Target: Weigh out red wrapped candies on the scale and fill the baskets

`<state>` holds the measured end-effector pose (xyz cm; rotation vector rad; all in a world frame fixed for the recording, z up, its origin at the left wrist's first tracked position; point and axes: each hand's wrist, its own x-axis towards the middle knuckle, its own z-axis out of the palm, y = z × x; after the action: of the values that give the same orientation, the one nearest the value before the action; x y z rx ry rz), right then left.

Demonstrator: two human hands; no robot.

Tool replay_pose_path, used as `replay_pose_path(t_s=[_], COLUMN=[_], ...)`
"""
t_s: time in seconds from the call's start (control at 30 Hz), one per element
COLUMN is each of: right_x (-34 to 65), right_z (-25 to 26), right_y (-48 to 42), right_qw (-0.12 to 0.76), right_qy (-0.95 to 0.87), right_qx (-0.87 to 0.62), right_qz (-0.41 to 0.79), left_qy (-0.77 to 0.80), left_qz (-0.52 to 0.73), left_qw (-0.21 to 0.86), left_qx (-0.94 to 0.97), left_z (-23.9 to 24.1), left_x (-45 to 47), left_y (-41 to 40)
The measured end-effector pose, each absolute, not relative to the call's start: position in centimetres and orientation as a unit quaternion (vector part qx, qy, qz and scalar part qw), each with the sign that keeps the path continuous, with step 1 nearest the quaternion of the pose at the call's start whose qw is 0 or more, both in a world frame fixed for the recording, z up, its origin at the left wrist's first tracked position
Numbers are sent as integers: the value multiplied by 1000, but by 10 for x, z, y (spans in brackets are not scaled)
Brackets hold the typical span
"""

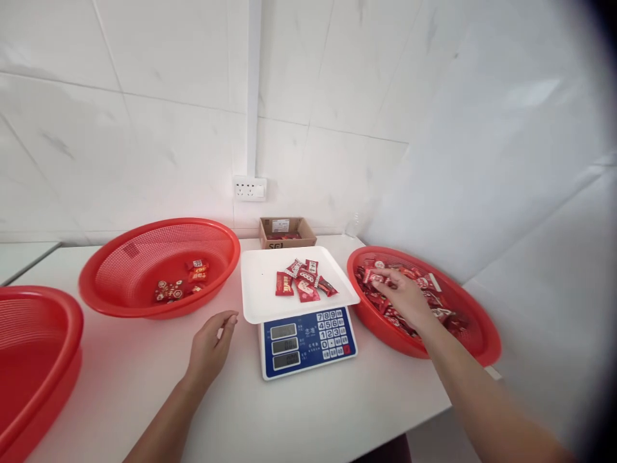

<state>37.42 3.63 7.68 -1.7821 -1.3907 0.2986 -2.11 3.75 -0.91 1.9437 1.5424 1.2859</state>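
Observation:
My right hand [402,294] is over the red basket [482,354] on the right, its fingertips pinching a small red wrapped candy [371,276]. Many similar wrapped candies [446,314] fill that basket below the hand. My left hand [211,347] hovers by the left side of the scale, fingers curled and thumb tip against them, with nothing visible in it. Between the hands stands a blue and white digital scale [308,341]. Several red candy packets [306,283] lie in a loose group on its white tray [260,299]. The display digits are too faint to read.
Left of the scale, another red basket [154,315] holds several candies [168,291]. Part of a third red basket [43,302] shows at the left edge. Behind the scale, a cardboard box [289,243] stands near the tiled wall, below a power socket [249,188].

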Motion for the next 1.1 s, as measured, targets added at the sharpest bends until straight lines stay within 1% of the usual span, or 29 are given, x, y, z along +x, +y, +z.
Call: replay_pose_path(t_s=[0.13, 0.27, 0.37, 0.47, 0.53, 0.6, 0.73, 0.87, 0.93, 1.1], right_x=[307, 258, 246, 259, 279, 302, 343, 357, 355, 343], right_z=[80, 75, 72, 72, 72, 69, 51, 35, 32, 31], right_y=[55, 73, 76, 64, 47, 28, -7, -21, -22, -22], right_qw=[382, 364, 355, 387, 397, 371, 266, 157, 136, 131], right_qy=[-647, -700, -726, -725, -698, -662, -575, -544, -544, -544], right_qx=[-639, -592, -579, -569, -595, -649, -773, -823, -826, -822], right_qz=[164, 166, 108, 17, -37, -57, -15, -29, -49, -108], left_qy=[532, 524, 527, 530, 528, 523, 520, 526, 532, 542], left_qz=[462, 473, 473, 472, 474, 475, 474, 472, 469, 467], left_qw=[168, 167, 172, 180, 182, 180, 183, 190, 191, 191], left_qx=[689, 688, 685, 681, 681, 684, 687, 681, 678, 672], left_z=[-11, -10, -9, -10, -10, -10, -9, -9, -9, -10], left_x=[-22, -23, -24, -23, -22, -21, -19, -18, -18, -18], left_y=[37, 36, 36, 36, 35, 34, 33, 32, 32, 32])
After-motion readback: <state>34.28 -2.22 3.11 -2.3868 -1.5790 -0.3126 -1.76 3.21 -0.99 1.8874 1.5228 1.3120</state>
